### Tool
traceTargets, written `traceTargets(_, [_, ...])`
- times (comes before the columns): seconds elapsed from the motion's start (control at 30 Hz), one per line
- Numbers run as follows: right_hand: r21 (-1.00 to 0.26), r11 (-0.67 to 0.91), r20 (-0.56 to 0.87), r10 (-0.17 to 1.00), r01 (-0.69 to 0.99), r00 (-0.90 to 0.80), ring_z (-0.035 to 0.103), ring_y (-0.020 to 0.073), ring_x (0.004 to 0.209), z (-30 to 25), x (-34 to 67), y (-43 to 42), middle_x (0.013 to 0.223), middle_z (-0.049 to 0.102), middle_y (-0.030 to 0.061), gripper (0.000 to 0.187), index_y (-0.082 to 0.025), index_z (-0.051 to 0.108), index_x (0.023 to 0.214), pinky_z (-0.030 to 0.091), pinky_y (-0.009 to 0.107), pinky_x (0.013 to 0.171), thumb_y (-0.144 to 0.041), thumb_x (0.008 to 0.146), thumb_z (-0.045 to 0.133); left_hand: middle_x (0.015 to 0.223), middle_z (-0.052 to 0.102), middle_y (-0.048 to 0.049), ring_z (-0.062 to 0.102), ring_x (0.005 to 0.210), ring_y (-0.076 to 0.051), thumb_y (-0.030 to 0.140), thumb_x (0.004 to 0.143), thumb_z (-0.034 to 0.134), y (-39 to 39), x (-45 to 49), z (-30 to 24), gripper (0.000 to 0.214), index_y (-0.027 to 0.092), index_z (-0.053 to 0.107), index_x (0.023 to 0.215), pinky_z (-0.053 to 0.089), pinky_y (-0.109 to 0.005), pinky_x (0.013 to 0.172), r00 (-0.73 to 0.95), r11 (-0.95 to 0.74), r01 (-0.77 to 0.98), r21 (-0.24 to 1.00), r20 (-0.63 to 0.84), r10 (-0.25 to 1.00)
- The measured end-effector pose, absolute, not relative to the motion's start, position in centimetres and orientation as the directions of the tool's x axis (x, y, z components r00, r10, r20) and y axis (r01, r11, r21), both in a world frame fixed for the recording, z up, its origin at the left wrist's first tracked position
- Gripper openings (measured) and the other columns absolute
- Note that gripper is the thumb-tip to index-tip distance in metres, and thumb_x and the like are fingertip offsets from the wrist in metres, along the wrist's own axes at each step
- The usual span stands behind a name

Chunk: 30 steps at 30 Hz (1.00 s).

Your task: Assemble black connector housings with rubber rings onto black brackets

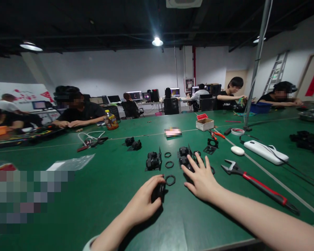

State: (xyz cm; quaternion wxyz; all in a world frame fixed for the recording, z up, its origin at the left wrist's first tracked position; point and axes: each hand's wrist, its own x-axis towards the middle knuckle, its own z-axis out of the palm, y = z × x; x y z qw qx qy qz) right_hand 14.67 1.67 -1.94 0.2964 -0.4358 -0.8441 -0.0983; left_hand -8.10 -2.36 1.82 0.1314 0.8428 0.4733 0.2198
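Observation:
My left hand (146,196) curls its fingers and thumb around a black bracket with a fitting (160,191) near the table's front, mostly hidden by the hand. Just right of it lies a black hex ring nut (170,180). Two more ring nuts (169,164) lie in line behind. My right hand (202,177) spreads its fingers over a black bracketed fitting (184,151), partly covering it and other ring nuts. A similar pair of black cable glands on a bracket (153,162) stands between the hands, farther back. Behind the right hand is a bare black bracket (211,145).
On the green table (94,205), an adjustable wrench (261,186) lies right of my right arm. Beyond it are a white power bank (266,152), orange-handled pliers (218,134) and a small box (204,124). A metal pole (255,66) rises at right. Several people sit around.

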Motion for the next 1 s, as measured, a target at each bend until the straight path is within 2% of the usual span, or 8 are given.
traceTargets(0.13, [-0.153, 0.458, 0.486, 0.806, 0.875, -0.337, 0.009, 0.0367, 0.122, -3.1, 14.5, 2.7, 0.136, 0.021, 0.0051, 0.048, -0.032, 0.038, 0.120, 0.016, 0.059, 0.089, -0.044, 0.074, 0.046, 0.122, 0.043, -0.0049, 0.036, 0.115, -0.019, 0.006, 0.060, 0.039, -2.5, -8.0, 1.9, 0.047, 0.020, 0.044, 0.105, 0.027, -0.034, 0.099, 0.465, -0.530, 0.736, 0.421, 0.255, 0.848])
traceTargets(0.2, [-0.165, 0.430, 0.458, 0.830, 0.887, -0.317, 0.009, 0.0351, 0.122, -3.3, 14.1, 3.3, 0.135, 0.023, 0.0036, 0.046, -0.032, 0.037, 0.121, 0.022, 0.052, 0.090, -0.044, 0.076, 0.042, 0.121, 0.043, -0.0054, 0.037, 0.115, -0.019, 0.006, 0.060, 0.039, -2.6, -8.0, 2.0, 0.047, 0.019, 0.045, 0.105, 0.028, -0.034, 0.098, 0.462, -0.531, 0.738, 0.416, 0.262, 0.847])
traceTargets(0.3, [-0.159, 0.416, 0.454, 0.836, 0.895, -0.308, 0.008, 0.0337, 0.123, -3.3, 13.5, 4.4, 0.135, 0.025, 0.0031, 0.046, -0.031, 0.038, 0.121, 0.025, 0.046, 0.091, -0.045, 0.077, 0.040, 0.119, 0.045, -0.0053, 0.038, 0.113, -0.019, 0.005, 0.059, 0.039, -2.6, -7.8, 2.0, 0.047, 0.019, 0.045, 0.104, 0.030, -0.033, 0.097, 0.457, -0.533, 0.738, 0.414, 0.274, 0.846])
traceTargets(0.47, [-0.141, 0.408, 0.449, 0.838, 0.902, -0.310, 0.009, 0.0319, 0.124, -3.4, 12.8, 7.2, 0.136, 0.021, 0.0020, 0.049, -0.031, 0.035, 0.123, 0.020, 0.046, 0.094, -0.045, 0.076, 0.041, 0.117, 0.046, -0.0040, 0.040, 0.112, -0.018, 0.005, 0.059, 0.039, -2.4, -7.2, 2.0, 0.047, 0.020, 0.046, 0.103, 0.031, -0.030, 0.096, 0.462, -0.553, 0.722, 0.417, 0.305, 0.833])
traceTargets(0.63, [-0.115, 0.389, 0.493, 0.821, 0.914, -0.288, 0.003, 0.0340, 0.124, -2.2, 12.5, 8.1, 0.138, 0.018, 0.0028, 0.049, -0.031, 0.035, 0.123, 0.001, 0.060, 0.092, -0.045, 0.076, 0.043, 0.115, 0.046, -0.0045, 0.041, 0.110, -0.018, 0.004, 0.058, 0.039, -2.2, -6.7, 1.8, 0.047, 0.020, 0.046, 0.102, 0.032, -0.031, 0.095, 0.468, -0.565, 0.712, 0.417, 0.318, 0.824])
traceTargets(0.77, [-0.058, 0.571, 0.551, 0.702, 0.819, -0.451, 0.000, 0.0277, 0.126, -0.4, 13.3, 5.7, 0.137, 0.020, 0.0036, 0.044, -0.027, 0.034, 0.124, -0.004, 0.056, 0.095, -0.039, 0.082, 0.035, 0.115, 0.046, -0.0046, 0.039, 0.111, -0.018, 0.004, 0.059, 0.039, -2.1, -6.7, 1.6, 0.047, 0.020, 0.045, 0.103, 0.031, -0.032, 0.096, 0.473, -0.571, 0.714, 0.405, 0.322, 0.820])
traceTargets(0.9, [-0.083, 0.840, 0.371, 0.525, 0.536, -0.766, 0.018, 0.0182, 0.125, -0.2, 13.8, 2.7, 0.134, 0.029, 0.0037, 0.044, -0.023, 0.033, 0.125, 0.015, 0.039, 0.101, -0.037, 0.083, 0.032, 0.113, 0.047, -0.0048, 0.040, 0.110, -0.017, 0.005, 0.060, 0.039, -2.0, -6.7, 1.3, 0.047, 0.019, 0.045, 0.104, 0.031, -0.031, 0.095, 0.480, -0.587, 0.711, 0.388, 0.343, 0.807])
traceTargets(1.0, [-0.177, 0.873, 0.266, 0.487, 0.454, -0.832, 0.027, 0.0169, 0.122, -0.9, 13.5, 1.8, 0.130, 0.035, 0.0058, 0.048, -0.020, 0.029, 0.127, 0.021, 0.037, 0.099, -0.036, 0.083, 0.033, 0.111, 0.048, -0.0051, 0.041, 0.108, -0.018, 0.005, 0.060, 0.039, -1.9, -6.7, 1.2, 0.047, 0.019, 0.045, 0.105, 0.032, -0.031, 0.095, 0.473, -0.586, 0.712, 0.387, 0.353, 0.807])
